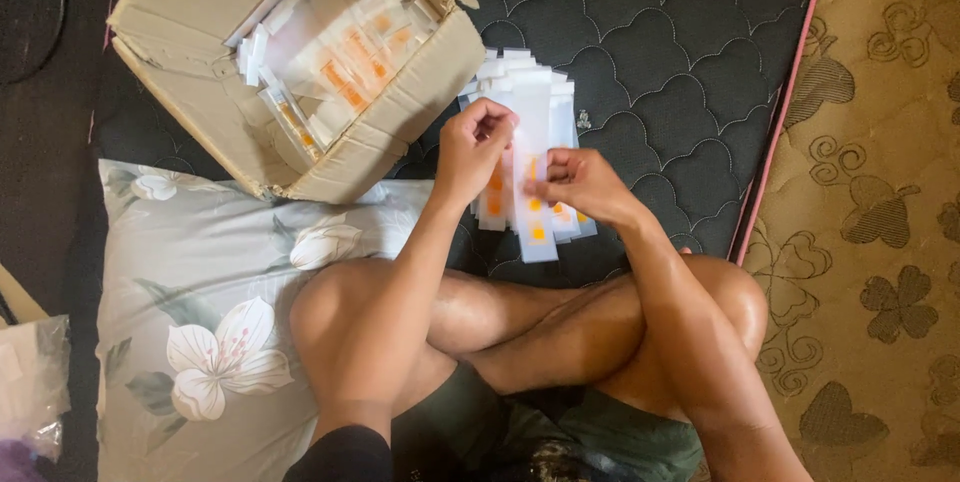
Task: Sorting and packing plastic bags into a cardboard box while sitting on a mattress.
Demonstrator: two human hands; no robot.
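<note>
Both grips were seen closed on a long clear packet [533, 157] with orange patches: the left hand [470, 154] pinched its upper part between thumb and fingertips, and the right hand [583, 185] was clamped on its lower part. The packet was held just above a stack of similar packets [515, 77] laid on a dark quilted mattress [660, 42], in front of the crossed legs. An open cardboard box [200, 2] filled with more such packets was tipped against a floral pillow [190, 282] to the left. A patterned brown rug [880, 242] was seen to the right of the mattress.
</note>
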